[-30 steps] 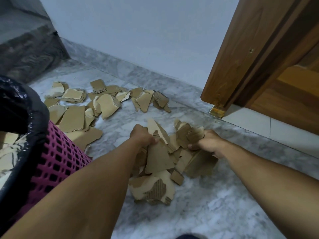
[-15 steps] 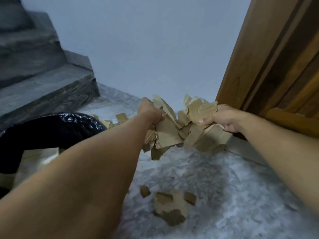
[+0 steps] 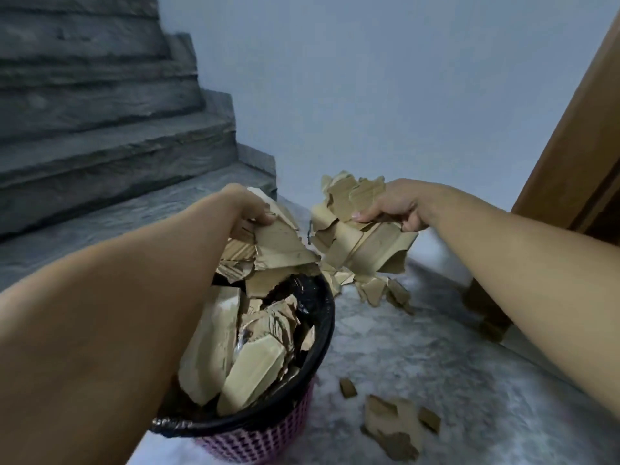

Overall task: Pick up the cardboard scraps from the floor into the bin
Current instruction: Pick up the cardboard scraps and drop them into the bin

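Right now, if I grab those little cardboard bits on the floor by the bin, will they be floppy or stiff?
Probably stiff but light: the floor scraps lie flat and look thin. They may crumble easily, since their edges are torn and ragged. Small ones could slip from your grip.

I see dim, bluish, even light with soft shadows. A small glare sits on the glossy black plastic bin liner [image 3: 303,290]. The near forearms look smeared and swollen by wide-angle stretch; the grey stone stairs [image 3: 100,129] bow.

Single head view — looks forward-down, close over bin [image 3: 322,317].
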### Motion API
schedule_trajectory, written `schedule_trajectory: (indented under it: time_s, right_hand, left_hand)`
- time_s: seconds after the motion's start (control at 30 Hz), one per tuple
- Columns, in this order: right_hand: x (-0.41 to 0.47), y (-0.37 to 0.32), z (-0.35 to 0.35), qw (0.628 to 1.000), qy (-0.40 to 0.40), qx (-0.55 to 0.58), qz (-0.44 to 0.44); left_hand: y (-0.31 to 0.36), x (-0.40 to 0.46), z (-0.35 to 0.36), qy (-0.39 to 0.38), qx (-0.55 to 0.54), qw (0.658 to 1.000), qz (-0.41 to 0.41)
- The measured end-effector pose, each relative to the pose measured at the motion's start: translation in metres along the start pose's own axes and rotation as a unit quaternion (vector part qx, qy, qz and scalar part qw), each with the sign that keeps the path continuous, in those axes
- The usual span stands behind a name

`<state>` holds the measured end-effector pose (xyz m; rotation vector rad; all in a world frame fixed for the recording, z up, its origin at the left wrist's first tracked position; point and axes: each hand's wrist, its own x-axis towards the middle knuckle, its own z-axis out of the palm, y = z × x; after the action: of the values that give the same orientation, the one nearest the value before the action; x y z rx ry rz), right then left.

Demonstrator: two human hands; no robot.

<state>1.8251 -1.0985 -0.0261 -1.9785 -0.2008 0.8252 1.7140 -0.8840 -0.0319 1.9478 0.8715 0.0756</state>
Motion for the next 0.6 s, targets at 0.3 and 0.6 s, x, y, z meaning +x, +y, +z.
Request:
schedule_trajectory:
  time_s: [0.3, 0.6]
  right_hand:
    - [0.007, -0.014, 0.138, 0.992, -0.078, -0.102, -0.017]
    - [0.021, 0.025, 0.151, 0.907, 0.167, -0.361, -0.135]
  left_hand:
    - [-0.129, 0.002, -0.059, 0.058, -0.007, 0.994, -0.098]
    - [-0.192, -0.012, -0.076, 0.253, 0.296, 0.919, 0.051]
